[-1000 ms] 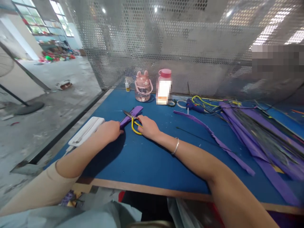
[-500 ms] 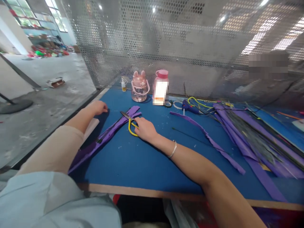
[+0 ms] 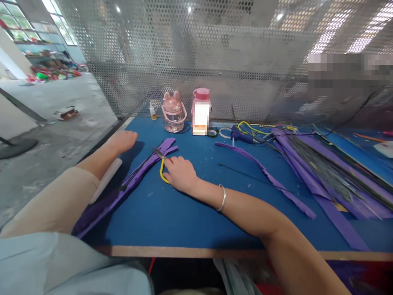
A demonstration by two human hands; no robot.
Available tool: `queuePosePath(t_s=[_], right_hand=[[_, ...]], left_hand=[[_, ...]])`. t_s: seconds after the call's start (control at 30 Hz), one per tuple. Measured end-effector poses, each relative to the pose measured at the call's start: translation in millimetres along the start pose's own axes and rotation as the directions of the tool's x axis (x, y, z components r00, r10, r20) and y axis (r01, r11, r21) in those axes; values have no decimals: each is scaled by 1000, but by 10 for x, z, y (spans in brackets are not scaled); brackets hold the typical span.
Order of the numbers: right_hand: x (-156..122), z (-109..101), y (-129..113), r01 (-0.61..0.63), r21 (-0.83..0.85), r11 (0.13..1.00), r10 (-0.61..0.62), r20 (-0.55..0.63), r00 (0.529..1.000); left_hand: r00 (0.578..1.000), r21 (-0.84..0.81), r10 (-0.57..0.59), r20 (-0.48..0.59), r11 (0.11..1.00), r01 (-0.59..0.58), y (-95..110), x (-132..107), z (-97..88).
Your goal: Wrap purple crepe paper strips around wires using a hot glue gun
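Note:
My right hand [image 3: 180, 175] lies on the blue table [image 3: 190, 213], fingers curled over the yellow handles of a pair of scissors [image 3: 161, 164]. The scissor blades rest on a long purple strip [image 3: 135, 177] that runs from the table's middle down to the near left edge. My left hand [image 3: 124, 139] reaches out at the table's far left edge, fingers stretched, holding nothing; it hovers just above a white flat object [image 3: 106, 181] mostly hidden by my forearm.
A pink bear-shaped bottle [image 3: 172, 112], a pink-capped bottle [image 3: 201, 111] and a small glue bottle [image 3: 152, 111] stand by the perforated metal screen [image 3: 196, 61]. A blue glue gun [image 3: 242, 135], a loose purple strip [image 3: 264, 174] and a pile of purple strips [image 3: 325, 172] lie to the right.
My left hand let go of the purple strip and moved up and left to the table's edge. My right hand stayed on the scissors. The view shifted a little to the right.

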State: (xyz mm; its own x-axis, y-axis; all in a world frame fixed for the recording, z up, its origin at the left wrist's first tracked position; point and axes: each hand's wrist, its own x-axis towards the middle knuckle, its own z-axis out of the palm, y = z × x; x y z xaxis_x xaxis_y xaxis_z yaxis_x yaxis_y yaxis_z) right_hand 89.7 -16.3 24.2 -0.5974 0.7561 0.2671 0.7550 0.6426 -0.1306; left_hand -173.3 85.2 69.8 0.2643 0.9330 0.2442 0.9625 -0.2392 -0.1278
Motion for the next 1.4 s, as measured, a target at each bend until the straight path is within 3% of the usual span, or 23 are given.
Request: queuePosePath(t_s=[0.1, 0.13, 0.17, 0.23, 0.27, 0.33, 0.43, 0.47, 0.53, 0.6, 0.63, 0.67, 0.8, 0.87, 0.93, 1.0, 1.07, 1.1, 1.17, 1.2, 1.23, 1.3, 1.4], right_hand=[[113, -119, 99, 14, 228, 974, 25, -169, 985], [153, -205, 122, 36, 317, 948, 51, -263, 964], [184, -311, 136, 73, 401, 913, 80, -352, 933], [195, -562, 128, 168, 546, 821, 114, -446, 888], [162, -689, 111, 223, 617, 755, 101, -445, 890], [-2, -902, 82, 271, 735, 622, 87, -409, 908], [-475, -1048, 178, 158, 789, 594, 156, -305, 940], [-676, -1055, 280, 89, 774, 626, 177, -253, 951], [-1107, -1043, 610, -123, 700, 703, 311, -148, 939], [-1539, -1045, 1071, -468, 415, 780, 543, -76, 837], [-1743, -1059, 1323, -635, 200, 746, 655, -53, 754], [-1932, -1081, 1571, -719, 117, 685, 728, -73, 682], [-2466, -1166, 2332, -913, -79, 400, 900, -157, 408], [-2575, -1165, 2528, -939, -146, 312, 927, -171, 335], [-2586, -1140, 2611, -944, -191, 271, 935, -183, 305], [-2529, -1105, 2590, -943, -215, 255, 927, -223, 301], [-2432, -1067, 2474, -915, -231, 331, 889, -249, 384], [-2375, -1046, 2390, -873, -239, 425, 850, -227, 476], [-2253, -999, 2211, -678, -228, 699, 679, -84, 729], [-2190, -975, 2134, -565, -207, 799, 577, -7, 817], [-2125, -951, 2076, -497, -189, 847, 510, 29, 860], [-1991, -909, 2030, -523, -191, 831, 534, 9, 845], [-1772, -854, 2073, -634, -225, 740, 654, 21, 756]], left_hand=[[989, 26, -36, -146, 999, 40, 331, 66, -555], [963, 6, -66, -261, 998, 70, 514, 55, -772], [890, -126, -87, -448, 991, 34, 731, 22, -985], [727, -385, -114, -677, 896, -219, 1222, -100, -1348], [705, -494, -140, -695, 806, -327, 1464, -178, -1475], [716, -634, -183, -674, 641, -433, 1856, -326, -1581], [810, -738, -122, -574, 506, -447, 2074, -432, -1353], [863, -736, -3, -506, 524, -429, 2050, -427, -1187], [913, -598, 259, -315, 693, -403, 1910, -379, -770], [954, -380, 283, -96, 876, -298, 1719, -329, -320], [969, -297, 249, -9, 924, -240, 1625, -316, -112], [972, -249, 224, 69, 948, -200, 1540, -313, 70], [987, -226, 127, 103, 969, -101, 1306, -339, 487], [990, -197, 97, 106, 978, -75, 1226, -332, 552], [991, -140, 81, 105, 988, -66, 1137, -307, 581], [992, -92, 69, 109, 994, -59, 1031, -280, 597], [992, -73, 38, 124, 997, -29, 922, -263, 605], [991, -71, 17, 130, 997, -8, 874, -260, 604], [991, -74, -14, 136, 997, 24, 809, -264, 590], [991, -82, -26, 131, 996, 37, 794, -270, 574], [992, -93, -35, 119, 995, 46, 791, -277, 551], [995, -115, -59, 75, 991, 68, 825, -292, 479], [994, -128, -97, -44, 988, 91, 983, -325, 304]])
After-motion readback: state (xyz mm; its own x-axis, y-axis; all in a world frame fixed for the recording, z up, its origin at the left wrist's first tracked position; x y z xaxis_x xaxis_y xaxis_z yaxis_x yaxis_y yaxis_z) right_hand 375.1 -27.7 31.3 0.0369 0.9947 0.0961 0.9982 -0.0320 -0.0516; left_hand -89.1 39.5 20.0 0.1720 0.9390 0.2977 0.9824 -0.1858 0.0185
